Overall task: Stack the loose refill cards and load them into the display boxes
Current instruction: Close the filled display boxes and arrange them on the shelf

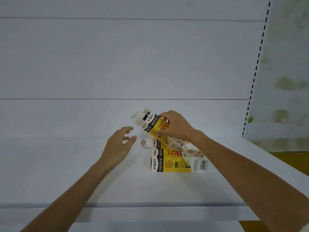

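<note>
My right hand (175, 125) grips a yellow, black and white display box (151, 123) and holds it tilted above the white shelf (83, 164), its white flaps pointing up and left. Just left of that box, my left hand (119, 144) hovers with fingers spread and holds nothing. A second display box (180, 160) of the same print lies flat on the shelf below my right wrist. Between the two, partly hidden, lie another box or cards (153, 143) with a white end and a pale printed piece (180, 143).
The shelf's white back panel (117, 56) rises behind the boxes. A slotted upright (255, 69) marks the shelf's right end, with a mottled wall (287, 81) beyond. The shelf's front edge (133, 205) runs below my forearms.
</note>
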Demonstrator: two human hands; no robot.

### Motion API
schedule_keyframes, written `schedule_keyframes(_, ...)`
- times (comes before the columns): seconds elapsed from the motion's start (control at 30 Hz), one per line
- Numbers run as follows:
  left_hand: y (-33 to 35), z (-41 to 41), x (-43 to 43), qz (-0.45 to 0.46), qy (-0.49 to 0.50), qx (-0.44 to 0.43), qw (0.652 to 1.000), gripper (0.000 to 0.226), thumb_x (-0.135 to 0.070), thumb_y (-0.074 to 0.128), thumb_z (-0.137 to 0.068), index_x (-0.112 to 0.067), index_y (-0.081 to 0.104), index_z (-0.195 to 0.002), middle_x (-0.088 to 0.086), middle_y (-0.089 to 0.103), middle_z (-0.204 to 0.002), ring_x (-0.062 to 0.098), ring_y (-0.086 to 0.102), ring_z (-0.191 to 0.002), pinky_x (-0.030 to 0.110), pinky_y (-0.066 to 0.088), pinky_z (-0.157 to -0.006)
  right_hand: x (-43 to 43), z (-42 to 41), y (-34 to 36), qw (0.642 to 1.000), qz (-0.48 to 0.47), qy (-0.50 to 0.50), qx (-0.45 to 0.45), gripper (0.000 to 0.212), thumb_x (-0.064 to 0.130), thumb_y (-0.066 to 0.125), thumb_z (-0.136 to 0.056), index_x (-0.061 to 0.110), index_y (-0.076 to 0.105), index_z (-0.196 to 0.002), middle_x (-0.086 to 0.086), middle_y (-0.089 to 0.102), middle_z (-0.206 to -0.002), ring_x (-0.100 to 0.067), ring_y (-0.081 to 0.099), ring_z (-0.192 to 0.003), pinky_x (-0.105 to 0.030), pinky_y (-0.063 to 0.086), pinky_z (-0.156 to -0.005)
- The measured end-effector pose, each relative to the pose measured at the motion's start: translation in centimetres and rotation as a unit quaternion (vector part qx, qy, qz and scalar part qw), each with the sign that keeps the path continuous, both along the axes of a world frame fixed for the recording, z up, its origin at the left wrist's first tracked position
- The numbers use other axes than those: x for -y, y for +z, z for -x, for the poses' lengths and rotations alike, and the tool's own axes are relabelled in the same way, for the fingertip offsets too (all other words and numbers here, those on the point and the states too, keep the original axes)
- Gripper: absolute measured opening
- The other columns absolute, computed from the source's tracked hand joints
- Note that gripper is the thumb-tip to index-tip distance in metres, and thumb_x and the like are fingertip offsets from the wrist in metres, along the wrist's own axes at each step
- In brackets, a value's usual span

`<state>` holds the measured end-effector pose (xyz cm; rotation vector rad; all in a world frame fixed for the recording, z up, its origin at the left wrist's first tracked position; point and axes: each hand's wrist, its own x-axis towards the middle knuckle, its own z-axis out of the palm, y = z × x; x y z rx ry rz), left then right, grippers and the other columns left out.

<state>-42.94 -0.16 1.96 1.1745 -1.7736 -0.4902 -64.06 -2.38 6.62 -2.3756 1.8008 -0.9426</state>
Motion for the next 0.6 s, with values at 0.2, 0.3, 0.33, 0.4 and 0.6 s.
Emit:
schedule_keyframes(0.2, 2.0, -0.7, -1.1, 0.05, -0.049, -0.02, 0.997, 0.073, -0.031, 0.066, -0.083, -0.039, 0.023, -0.14, -0.009, 0.042, -0.128, 0.009, 0.048, -0.107, 0.017, 0.038, -0.08, -1.9, -4.1, 1.5, 0.982, 0.155, 0.02, 0.105, 0.056, 0.038, 0.077, -0.07, 0.013, 0.051, -0.112, -0.001, 0.055, -0.104, -0.014, 0.053, -0.092, -0.03, 0.047, -0.079)
schedule_keyframes(0.3, 3.8, -0.6, -1.8, 0.084, -0.073, -0.044, 0.993, 0.093, -0.032, 0.071, -0.077, -0.039, 0.007, -0.144, -0.02, 0.038, -0.121, 0.0, 0.049, -0.1, 0.013, 0.04, -0.076, -3.3, -6.9, 2.5, 0.97, 0.177, 0.062, 0.157, 0.05, 0.037, 0.076, -0.071, 0.013, 0.051, -0.107, 0.0, 0.057, -0.101, -0.011, 0.056, -0.089, -0.025, 0.049, -0.074)
schedule_keyframes(0.33, 4.3, -0.7, -1.9, 0.087, -0.071, -0.069, 0.991, 0.093, -0.029, 0.071, -0.078, -0.038, 0.006, -0.144, -0.021, 0.042, -0.117, -0.004, 0.051, -0.095, 0.01, 0.04, -0.071, -3.8, -7.7, 2.8, 0.967, 0.169, 0.076, 0.173, 0.046, 0.037, 0.075, -0.072, 0.014, 0.051, -0.103, 0.001, 0.058, -0.098, -0.01, 0.057, -0.087, -0.022, 0.049, -0.072)
schedule_keyframes(0.4, 4.6, -1.3, -2.2, 0.075, -0.059, -0.105, 0.99, 0.092, -0.023, 0.071, -0.079, -0.04, 0.006, -0.142, -0.015, 0.05, -0.109, -0.002, 0.055, -0.088, 0.01, 0.042, -0.065, -4.5, -8.5, 2.9, 0.959, 0.152, 0.111, 0.213, 0.035, 0.037, 0.07, -0.079, 0.013, 0.052, -0.098, 0.002, 0.06, -0.095, -0.007, 0.058, -0.084, -0.016, 0.048, -0.067)
schedule_keyframes(0.6, 2.6, -3.6, -2.7, 0.056, -0.092, -0.032, 0.994, 0.097, -0.016, 0.075, -0.075, -0.066, 0.002, -0.114, -0.027, 0.047, -0.095, 0.0, 0.058, -0.083, 0.013, 0.045, -0.062, -5.9, -8.7, 0.9, 0.947, 0.121, 0.147, 0.258, 0.037, 0.024, 0.06, -0.089, 0.022, 0.05, -0.124, 0.006, 0.056, -0.121, -0.004, 0.056, -0.105, -0.01, 0.049, -0.073)
